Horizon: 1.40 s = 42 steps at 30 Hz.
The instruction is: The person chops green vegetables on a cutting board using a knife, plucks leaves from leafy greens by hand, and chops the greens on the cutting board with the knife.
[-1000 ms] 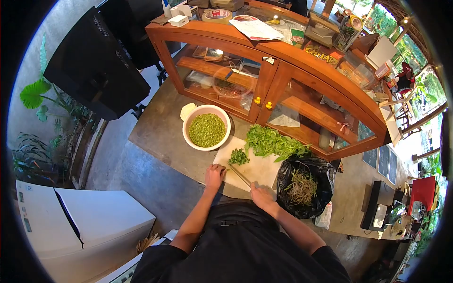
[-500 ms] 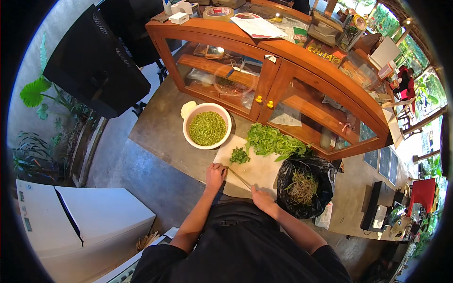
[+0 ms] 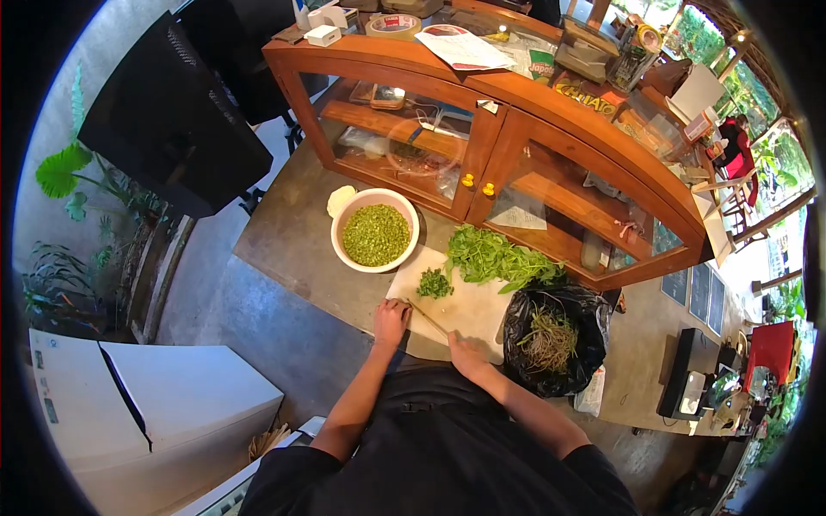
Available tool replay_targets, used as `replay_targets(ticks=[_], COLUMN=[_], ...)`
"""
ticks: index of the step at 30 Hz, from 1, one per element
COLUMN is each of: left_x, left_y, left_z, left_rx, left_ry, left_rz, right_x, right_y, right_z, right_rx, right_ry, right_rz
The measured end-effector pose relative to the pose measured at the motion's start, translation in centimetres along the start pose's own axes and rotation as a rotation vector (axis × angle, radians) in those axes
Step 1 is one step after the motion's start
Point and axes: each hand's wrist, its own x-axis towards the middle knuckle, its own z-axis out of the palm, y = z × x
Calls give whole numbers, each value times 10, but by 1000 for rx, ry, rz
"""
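Note:
My right hand (image 3: 465, 353) is closed round the handle of a knife (image 3: 428, 322), whose blade points up and left across a white cutting board (image 3: 476, 314). At the board's left edge my left hand (image 3: 392, 320) has its fingers bent together beside the blade tip; what they hold is too small to make out. A small heap of chopped greens (image 3: 435, 283) lies just above the blade. Leafy green stems (image 3: 495, 258) lie along the board's far side. A white bowl (image 3: 338, 247) full of chopped green pieces stands beyond my left hand.
A black plastic bag (image 3: 588, 344) with roots and stems stands right of the board. Behind it is a wooden glass-door cabinet (image 3: 508, 120). A white fridge (image 3: 189, 387) and a black speaker (image 3: 172, 120) are at left. A person in red (image 3: 736, 150) is far right.
My right hand and the knife have shifted slightly left and the blade's angle has changed. My left hand has barely moved.

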Motion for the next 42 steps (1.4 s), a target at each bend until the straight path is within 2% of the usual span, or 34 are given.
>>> replay_targets(ticks=[8,14,23,25,35,37,42], left_x=[-4,-4,-3,-3,-4,-5,-5], left_y=[-1,-1,1,2,2,3,1], left_z=[-5,-5,-9,-9,-8,-11,-14], left_rx=[-6,11,-1,0,26,16,-30], left_ry=[19,-2,-14,-5,-16,-17,-35], left_rz=[16,12,26,34,32,31,44], right_x=[-16,-26,-27,-23,-4,-14,0], right_y=[11,2,7,6,14,18,5], right_z=[-16,-31,-21,-17,3,-4,-9], right_rx=[6,1,-1,-3,95,56,66], right_ry=[-38,-46,-20,-51,-16,-92,-37], right_rz=[47,-2,-57,-3,2,35,17])
